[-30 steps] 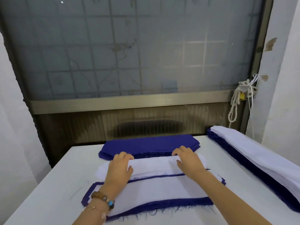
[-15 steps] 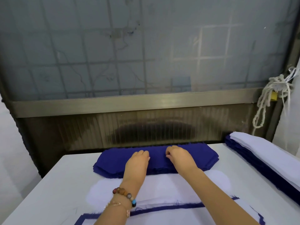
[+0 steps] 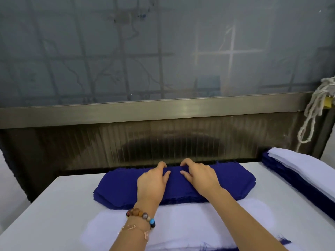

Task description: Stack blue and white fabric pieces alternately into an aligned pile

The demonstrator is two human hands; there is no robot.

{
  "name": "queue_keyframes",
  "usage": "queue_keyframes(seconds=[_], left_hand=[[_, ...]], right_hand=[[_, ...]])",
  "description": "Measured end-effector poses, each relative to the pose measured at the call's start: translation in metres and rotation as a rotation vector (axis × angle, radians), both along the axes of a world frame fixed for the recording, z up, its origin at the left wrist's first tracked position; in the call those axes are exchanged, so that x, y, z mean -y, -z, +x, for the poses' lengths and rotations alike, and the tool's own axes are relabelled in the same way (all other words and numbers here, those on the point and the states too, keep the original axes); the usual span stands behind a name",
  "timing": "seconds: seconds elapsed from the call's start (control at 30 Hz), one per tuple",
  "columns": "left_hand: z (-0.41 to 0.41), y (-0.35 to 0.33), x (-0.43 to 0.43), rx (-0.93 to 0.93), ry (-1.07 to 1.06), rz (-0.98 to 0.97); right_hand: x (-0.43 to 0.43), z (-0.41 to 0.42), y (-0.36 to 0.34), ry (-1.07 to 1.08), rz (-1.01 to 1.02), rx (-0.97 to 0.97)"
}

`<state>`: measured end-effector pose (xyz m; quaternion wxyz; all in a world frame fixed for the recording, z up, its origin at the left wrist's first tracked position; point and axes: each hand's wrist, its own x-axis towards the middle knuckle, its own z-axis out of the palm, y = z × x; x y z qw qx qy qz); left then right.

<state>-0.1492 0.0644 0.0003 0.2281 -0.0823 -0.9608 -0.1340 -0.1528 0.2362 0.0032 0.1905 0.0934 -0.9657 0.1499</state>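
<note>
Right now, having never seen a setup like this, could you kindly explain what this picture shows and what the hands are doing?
There is no machine here: a person works with two bare hands. The one picture comes from a camera worn on the head, looking forward and down. On the white table a stack of dark blue fabric pieces lies at the far side. Nearer the person is a flat white fabric piece. At the right edge sits a long pile of blue and white layers. The left hand, with a beaded bracelet on its wrist, and the right hand both reach to the blue stack's far edge, fingers curled there. Their grip seems to pinch the top blue piece, though the fingertips are hidden.
</note>
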Motion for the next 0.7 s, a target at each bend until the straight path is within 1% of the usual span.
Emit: queue_keyframes(seconds=[0.17, 0.23, 0.3, 0.37, 0.47, 0.53, 0.7], left_hand=[[0.006, 0.002, 0.001, -0.074, 0.040, 0.039], [0.006, 0.001, 0.001, -0.109, 0.024, -0.010], [0.004, -0.001, 0.001, -0.154, 0.011, -0.084], [0.003, -0.002, 0.002, -0.202, -0.004, -0.108], [0.003, -0.003, 0.003, -0.246, -0.004, -0.097], [0.003, -0.004, 0.004, -0.252, 0.009, -0.087], [0.002, -0.006, 0.008, -0.233, 0.036, -0.048]], right_hand=[[-0.004, 0.003, 0.002, -0.001, -0.175, -0.001], [-0.003, 0.007, 0.001, 0.019, -0.258, 0.001], [0.000, 0.010, 0.001, 0.085, -0.307, -0.027], [0.004, 0.013, 0.003, 0.148, -0.301, -0.075], [0.008, 0.015, 0.005, 0.172, -0.222, -0.144], [0.008, 0.016, 0.006, 0.175, -0.161, -0.169], [0.008, 0.016, 0.007, 0.154, -0.101, -0.214]])
